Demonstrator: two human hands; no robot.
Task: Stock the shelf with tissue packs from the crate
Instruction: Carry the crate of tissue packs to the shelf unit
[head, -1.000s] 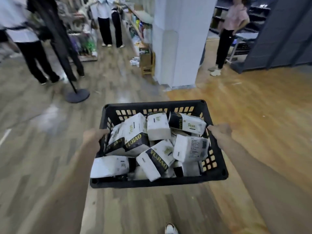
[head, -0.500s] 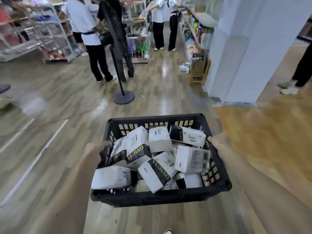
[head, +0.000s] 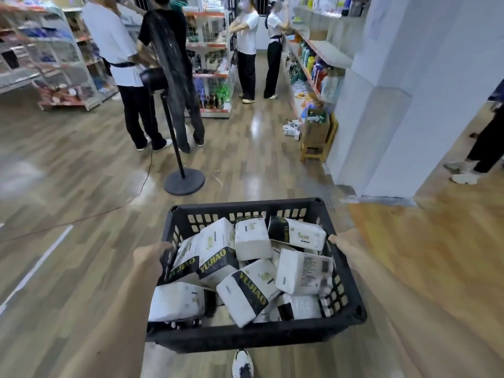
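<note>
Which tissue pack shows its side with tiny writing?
The pack against the right wall of the crate, near the right hand; others show black bands or plain white.

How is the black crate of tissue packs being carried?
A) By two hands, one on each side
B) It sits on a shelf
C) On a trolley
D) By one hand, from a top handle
A: the left hand grips the left rim of the crate and the right hand grips the right rim, with the tissue packs piled inside and the floor below.
</note>
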